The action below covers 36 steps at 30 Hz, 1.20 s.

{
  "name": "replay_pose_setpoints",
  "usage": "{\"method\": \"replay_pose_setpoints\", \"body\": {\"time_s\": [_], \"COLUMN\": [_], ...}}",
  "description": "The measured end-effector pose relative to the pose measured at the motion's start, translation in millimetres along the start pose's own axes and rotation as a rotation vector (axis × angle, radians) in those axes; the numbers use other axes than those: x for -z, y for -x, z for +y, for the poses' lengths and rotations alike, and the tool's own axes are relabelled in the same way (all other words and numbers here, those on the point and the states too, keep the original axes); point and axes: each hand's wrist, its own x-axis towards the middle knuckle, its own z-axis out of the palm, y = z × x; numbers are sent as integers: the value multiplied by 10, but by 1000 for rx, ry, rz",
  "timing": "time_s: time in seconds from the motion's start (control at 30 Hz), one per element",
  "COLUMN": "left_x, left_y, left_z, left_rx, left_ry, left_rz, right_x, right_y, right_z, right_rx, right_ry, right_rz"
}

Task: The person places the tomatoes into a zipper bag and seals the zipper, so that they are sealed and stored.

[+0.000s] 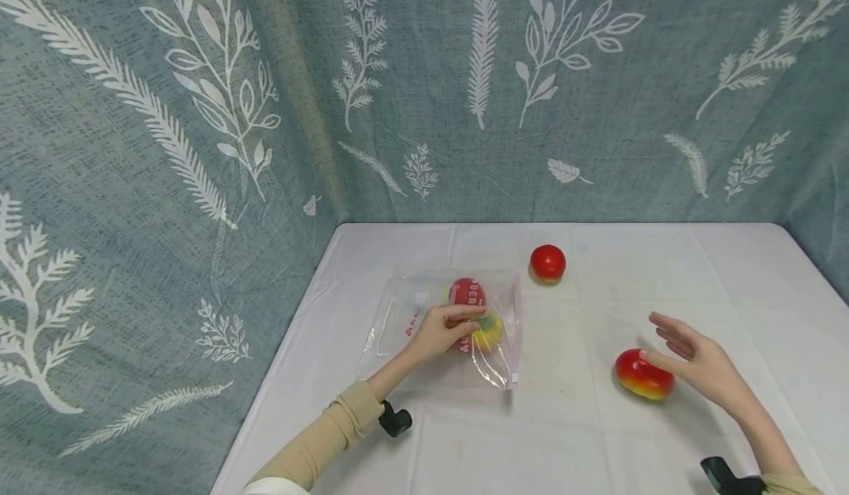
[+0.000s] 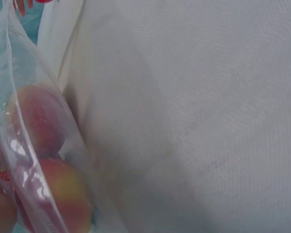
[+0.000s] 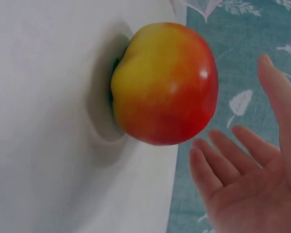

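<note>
A clear plastic bag (image 1: 398, 311) with red printing lies on the table, its pink-edged mouth facing right. Inside it are a red fruit (image 1: 467, 290) and a yellow-and-red fruit (image 1: 489, 331); both show blurred through the film in the left wrist view. My left hand (image 1: 438, 333) pinches the bag's upper film over these fruits. To the right, a glossy red-and-yellow fruit (image 3: 167, 85), perhaps a mango or an apple, sits on the cloth. Beside it my right hand (image 1: 706, 366) is spread, thumb apart from the fingers. Whether the thumb touches the fruit I cannot tell.
Behind the bag's right side stands a round red fruit (image 1: 547, 264), like a tomato. White cloth covers the table (image 1: 564, 443). Blue-green curtains (image 1: 424, 97) with white leaf prints hang along the back and left edges.
</note>
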Motion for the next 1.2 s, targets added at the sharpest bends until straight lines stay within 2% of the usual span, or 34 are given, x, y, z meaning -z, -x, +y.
{"method": "replay_pose_setpoints", "body": {"time_s": [0.33, 0.63, 0.77, 0.9, 1.13, 1.2], "left_x": [-6, -16, -5, 12, -10, -11], "left_y": [3, 3, 19, 48, 6, 1], "left_z": [10, 22, 139, 271, 38, 15], "left_rx": [22, 34, 45, 30, 19, 16], "left_ry": [-4, -6, -12, -21, -14, -14], "left_rz": [3, 10, 1, -15, -5, -3], "right_x": [-20, -38, -53, -65, -66, -64], "right_y": [16, 41, 51, 56, 57, 52], "right_z": [27, 100, 132, 149, 153, 159], "right_rx": [1, 17, 12, 5, 0, 5], "right_ry": [42, 20, 4, -5, -5, -9], "right_rz": [-133, -180, -194, -207, -213, -215]}}
